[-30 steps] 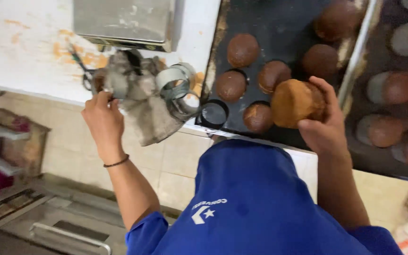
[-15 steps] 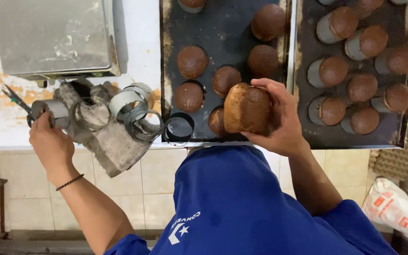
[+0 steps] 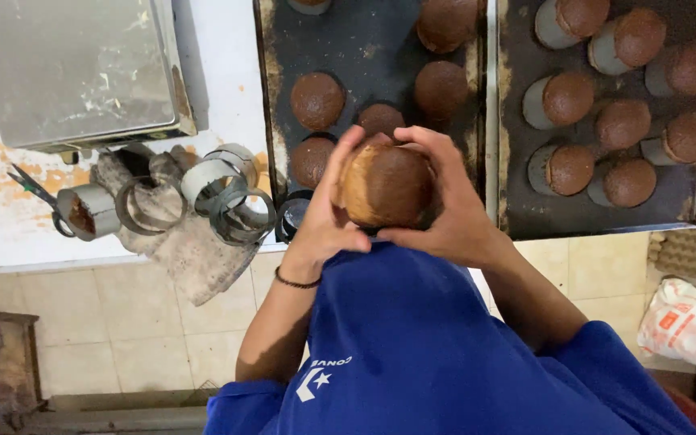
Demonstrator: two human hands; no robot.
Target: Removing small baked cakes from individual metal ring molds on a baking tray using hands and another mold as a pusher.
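Note:
Both my hands cup one round brown baked bun [image 3: 384, 184] above the front edge of the left dark baking tray [image 3: 283, 97]. My left hand [image 3: 328, 217] wraps its left side and my right hand [image 3: 449, 205] covers its right side and front. More dark-topped buns [image 3: 316, 100] lie on that tray behind it. An empty metal ring mould [image 3: 290, 216] stands at the tray's front corner, just left of my left hand.
A second tray [image 3: 517, 201] to the right holds several buns still in metal ring moulds [image 3: 557, 98]. Empty metal rings [image 3: 227, 193] lie on a grey cloth [image 3: 195, 250] at the counter's edge, with scissors [image 3: 38, 193] and a metal box [image 3: 74, 68] beyond.
My left hand left the rings on the cloth and came across to the bun. Both hands now hold the bun, which my right hand alone held before.

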